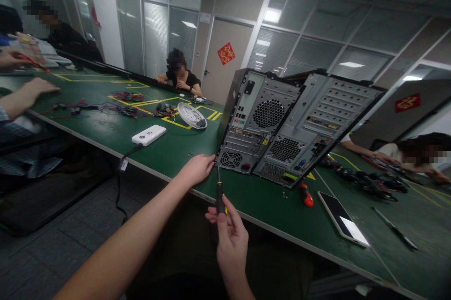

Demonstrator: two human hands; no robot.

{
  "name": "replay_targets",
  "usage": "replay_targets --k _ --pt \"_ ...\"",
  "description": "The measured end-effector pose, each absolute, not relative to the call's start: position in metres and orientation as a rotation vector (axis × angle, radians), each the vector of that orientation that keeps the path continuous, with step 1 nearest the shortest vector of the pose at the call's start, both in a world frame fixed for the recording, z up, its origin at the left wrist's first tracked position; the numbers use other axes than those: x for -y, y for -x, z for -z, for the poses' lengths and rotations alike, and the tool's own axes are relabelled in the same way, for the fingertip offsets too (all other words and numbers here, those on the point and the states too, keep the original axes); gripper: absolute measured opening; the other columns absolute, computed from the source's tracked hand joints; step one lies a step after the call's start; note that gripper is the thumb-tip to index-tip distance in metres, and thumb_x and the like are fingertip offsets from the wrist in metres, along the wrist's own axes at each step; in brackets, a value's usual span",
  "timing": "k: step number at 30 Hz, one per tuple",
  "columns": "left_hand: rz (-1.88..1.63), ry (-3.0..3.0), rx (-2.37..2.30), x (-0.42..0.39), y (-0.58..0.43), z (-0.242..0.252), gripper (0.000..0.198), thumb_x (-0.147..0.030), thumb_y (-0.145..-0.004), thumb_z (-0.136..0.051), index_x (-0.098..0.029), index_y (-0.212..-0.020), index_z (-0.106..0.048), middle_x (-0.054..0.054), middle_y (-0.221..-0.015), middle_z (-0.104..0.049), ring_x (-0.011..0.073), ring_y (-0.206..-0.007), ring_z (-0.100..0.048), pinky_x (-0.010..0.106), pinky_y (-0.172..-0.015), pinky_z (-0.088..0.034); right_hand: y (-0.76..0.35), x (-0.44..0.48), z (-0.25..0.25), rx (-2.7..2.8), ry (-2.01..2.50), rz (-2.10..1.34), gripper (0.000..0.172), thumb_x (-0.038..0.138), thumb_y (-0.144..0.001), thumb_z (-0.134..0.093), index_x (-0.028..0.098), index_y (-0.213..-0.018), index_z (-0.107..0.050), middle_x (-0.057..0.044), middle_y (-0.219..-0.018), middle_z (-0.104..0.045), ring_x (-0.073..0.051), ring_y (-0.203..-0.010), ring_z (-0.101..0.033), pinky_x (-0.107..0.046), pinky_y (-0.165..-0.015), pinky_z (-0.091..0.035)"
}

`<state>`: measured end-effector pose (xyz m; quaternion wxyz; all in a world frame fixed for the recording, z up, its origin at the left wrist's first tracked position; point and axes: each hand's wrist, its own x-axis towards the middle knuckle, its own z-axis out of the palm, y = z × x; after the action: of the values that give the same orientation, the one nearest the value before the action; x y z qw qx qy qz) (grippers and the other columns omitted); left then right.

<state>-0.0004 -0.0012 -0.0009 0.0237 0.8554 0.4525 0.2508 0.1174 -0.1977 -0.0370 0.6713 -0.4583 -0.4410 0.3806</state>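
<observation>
While the camera looks down and forward over a long green work table (105, 135), the person's right hand (230, 239) holds a screwdriver (220, 192) near the table's front edge; the fingers are pressed together around its black and yellow handle, pinching it, so the tool stands close to upright, its long axis nearly vertical, the thin shaft pointing up toward the bottom corner of a computer tower (253, 126); that hold likely lines the tip up with a screw at the case's rear edge, though the tip is too small to see clearly. The left hand (199, 168) reaches forward with fingers curled loosely, fingertips touching the lower corner of the tower just beside the shaft, seemingly steadying the case or guiding the tip; it grips nothing.

Two towers stand side by side with their rear panels, fans and ports facing the person; the second tower (317, 126) leans against the first. On the table lie a red-handled tool (306, 195) just in front of the towers, a smartphone (343, 219) to the right of it, a white box with a cable (149, 134) to the left, a round white fan grille (192, 115) and tangled coloured wires (102, 107) further back. Other people sit around the table, their hands at their own work.
</observation>
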Motion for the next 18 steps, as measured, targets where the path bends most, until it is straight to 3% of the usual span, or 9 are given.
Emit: replay_targets --k 18 --pt "-0.785 -2.631 -1.399 0.0032 0.0005 -0.0008 0.040 -0.030 -0.104 -0.043 -0.018 -0.136 -0.065 0.014 -0.106 -0.077 0.0244 -0.099 -0.072 0.033 -0.091 -0.054 -0.1180 0.1952 0.0378 1.004 1.015 -0.853 0.053 0.048 -0.093 -0.072 0.016 -0.136 -0.069 -0.013 -0.099 -0.082 -0.025 -0.084 -0.081 -0.044 -0.085 -0.066"
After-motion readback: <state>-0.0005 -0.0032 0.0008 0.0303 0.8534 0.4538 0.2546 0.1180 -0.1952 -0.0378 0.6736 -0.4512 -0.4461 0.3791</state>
